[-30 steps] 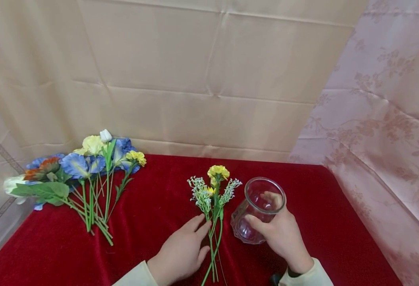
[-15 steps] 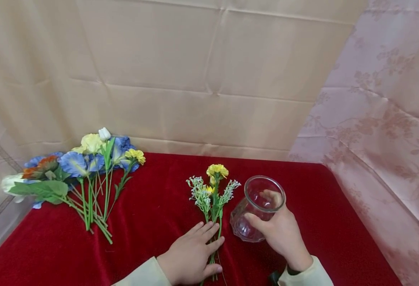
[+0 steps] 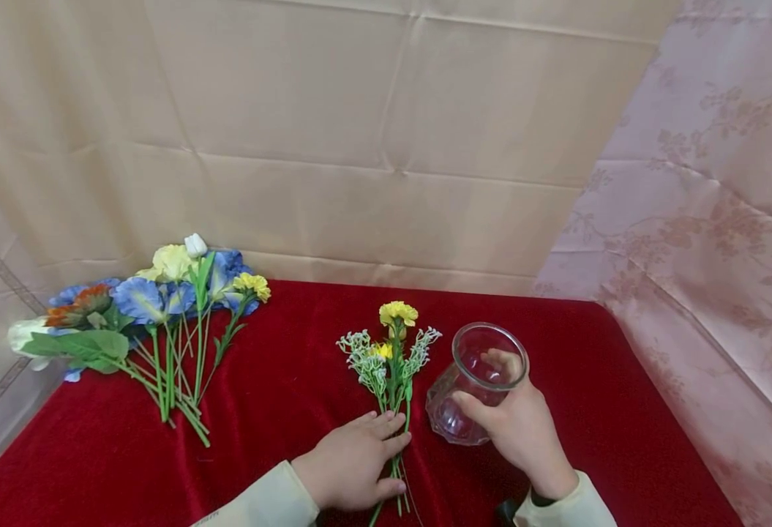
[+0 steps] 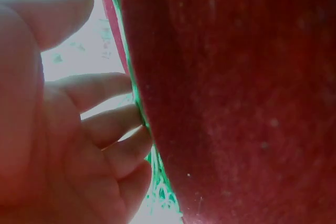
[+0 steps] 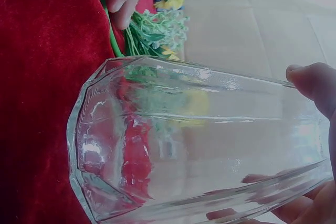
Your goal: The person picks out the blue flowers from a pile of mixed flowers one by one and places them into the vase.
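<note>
My left hand [image 3: 353,461] rests with extended fingers across the stems of a small bunch of flowers [image 3: 395,377] lying on red cloth. The bunch has yellow blooms and sprigs with tiny pale blossoms. In the left wrist view, the fingertips [image 4: 134,124] touch the green stems [image 4: 134,85]. To the right, my right hand [image 3: 524,432] grips a clear glass vase [image 3: 448,413] near its neck, thumb on the near side and fingers around the far side. The right wrist view shows the vase's faceted body [image 5: 210,135]; whether its base touches the cloth I cannot tell.
A larger pile of flowers [image 3: 162,300], blue, cream, orange, white and yellow, lies at the left with stems toward the front. Red velvet cloth [image 3: 293,380] covers the table. Beige fabric [image 3: 359,146] hangs behind, and pink floral fabric [image 3: 708,293] at the right.
My left hand has moved right and come down across the stems from the bunch's left side. The flower heads have shifted slightly left. My right hand still holds the vase in place.
</note>
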Action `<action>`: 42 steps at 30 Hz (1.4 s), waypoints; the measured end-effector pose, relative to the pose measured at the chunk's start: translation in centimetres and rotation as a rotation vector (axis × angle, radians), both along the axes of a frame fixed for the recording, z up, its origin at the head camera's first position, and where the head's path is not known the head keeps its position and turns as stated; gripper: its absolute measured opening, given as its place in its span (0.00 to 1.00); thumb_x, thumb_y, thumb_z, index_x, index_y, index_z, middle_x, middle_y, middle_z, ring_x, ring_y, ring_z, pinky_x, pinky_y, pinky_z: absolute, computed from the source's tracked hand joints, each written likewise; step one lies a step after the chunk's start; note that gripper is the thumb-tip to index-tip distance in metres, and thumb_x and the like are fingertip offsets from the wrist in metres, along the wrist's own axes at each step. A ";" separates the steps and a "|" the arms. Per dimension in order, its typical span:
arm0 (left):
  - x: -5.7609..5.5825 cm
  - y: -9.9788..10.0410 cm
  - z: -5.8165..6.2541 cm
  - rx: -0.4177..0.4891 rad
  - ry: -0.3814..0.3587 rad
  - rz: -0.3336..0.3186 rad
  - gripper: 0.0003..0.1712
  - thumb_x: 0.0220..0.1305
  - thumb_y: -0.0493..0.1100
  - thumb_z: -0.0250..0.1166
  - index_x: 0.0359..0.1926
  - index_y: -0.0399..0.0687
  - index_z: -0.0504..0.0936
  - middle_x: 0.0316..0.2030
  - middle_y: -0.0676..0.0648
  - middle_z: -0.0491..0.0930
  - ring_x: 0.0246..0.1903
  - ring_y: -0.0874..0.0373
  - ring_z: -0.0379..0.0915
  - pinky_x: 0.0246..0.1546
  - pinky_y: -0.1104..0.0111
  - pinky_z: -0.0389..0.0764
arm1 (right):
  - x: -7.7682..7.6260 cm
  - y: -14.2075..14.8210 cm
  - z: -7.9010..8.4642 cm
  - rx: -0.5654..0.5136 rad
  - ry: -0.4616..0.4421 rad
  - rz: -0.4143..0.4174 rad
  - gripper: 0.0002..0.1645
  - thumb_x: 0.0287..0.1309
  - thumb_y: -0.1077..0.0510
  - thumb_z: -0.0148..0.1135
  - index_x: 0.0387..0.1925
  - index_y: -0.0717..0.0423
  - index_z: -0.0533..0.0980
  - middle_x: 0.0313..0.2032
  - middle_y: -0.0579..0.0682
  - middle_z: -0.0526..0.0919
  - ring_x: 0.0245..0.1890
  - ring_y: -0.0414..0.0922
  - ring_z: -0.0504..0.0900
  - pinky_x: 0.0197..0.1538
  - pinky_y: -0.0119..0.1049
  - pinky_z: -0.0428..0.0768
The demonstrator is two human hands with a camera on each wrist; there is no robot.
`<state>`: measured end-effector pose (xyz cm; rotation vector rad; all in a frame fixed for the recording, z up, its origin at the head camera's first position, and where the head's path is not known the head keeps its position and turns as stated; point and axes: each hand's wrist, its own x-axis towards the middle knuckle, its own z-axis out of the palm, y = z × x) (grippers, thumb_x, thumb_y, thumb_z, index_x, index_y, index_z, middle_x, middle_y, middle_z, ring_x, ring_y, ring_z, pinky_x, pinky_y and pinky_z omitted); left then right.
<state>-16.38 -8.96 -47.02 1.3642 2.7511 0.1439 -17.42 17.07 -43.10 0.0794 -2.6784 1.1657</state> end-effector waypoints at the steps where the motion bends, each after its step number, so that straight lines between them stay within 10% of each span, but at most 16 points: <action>1: 0.0 0.0 0.0 0.000 -0.001 0.003 0.34 0.70 0.64 0.57 0.67 0.47 0.76 0.68 0.44 0.68 0.69 0.53 0.60 0.68 0.63 0.60 | 0.0 0.0 0.0 0.001 -0.002 -0.002 0.47 0.47 0.40 0.79 0.62 0.54 0.65 0.55 0.56 0.80 0.47 0.52 0.82 0.46 0.51 0.80; 20: 0.1 0.3 0.0 -0.037 0.045 0.012 0.30 0.69 0.60 0.60 0.65 0.49 0.78 0.67 0.45 0.69 0.69 0.55 0.60 0.68 0.64 0.61 | -0.1 0.1 0.0 -0.005 0.005 0.001 0.47 0.47 0.40 0.79 0.62 0.53 0.66 0.54 0.56 0.80 0.47 0.51 0.82 0.46 0.51 0.81; 30: 0.3 -1.8 0.3 0.079 -0.113 0.029 0.35 0.72 0.63 0.55 0.73 0.54 0.67 0.76 0.48 0.52 0.75 0.48 0.43 0.69 0.49 0.56 | 0.2 -0.1 0.1 -0.024 -0.003 0.004 0.46 0.48 0.41 0.78 0.62 0.54 0.66 0.53 0.57 0.81 0.46 0.51 0.82 0.45 0.50 0.80; 33: 0.1 -3.2 1.1 0.148 -0.116 0.118 0.39 0.73 0.63 0.54 0.76 0.50 0.62 0.77 0.44 0.47 0.75 0.43 0.37 0.70 0.46 0.52 | 0.1 -0.2 0.1 -0.031 -0.008 0.006 0.46 0.48 0.41 0.78 0.62 0.54 0.66 0.53 0.57 0.81 0.46 0.51 0.82 0.45 0.50 0.80; 37: -1.1 -5.7 2.7 0.242 -0.104 0.396 0.47 0.74 0.67 0.47 0.77 0.35 0.52 0.76 0.34 0.39 0.74 0.39 0.28 0.71 0.46 0.42 | 0.0 -0.1 0.2 -0.026 -0.003 0.001 0.46 0.48 0.40 0.78 0.62 0.54 0.66 0.53 0.57 0.81 0.46 0.51 0.82 0.45 0.50 0.80; 42: -3.6 -10.2 4.4 0.368 -0.359 0.742 0.58 0.73 0.73 0.32 0.72 0.20 0.36 0.73 0.24 0.28 0.71 0.31 0.19 0.70 0.43 0.33 | 0.1 0.0 0.1 -0.016 0.006 -0.004 0.46 0.48 0.41 0.78 0.62 0.54 0.66 0.52 0.57 0.82 0.45 0.51 0.82 0.45 0.50 0.80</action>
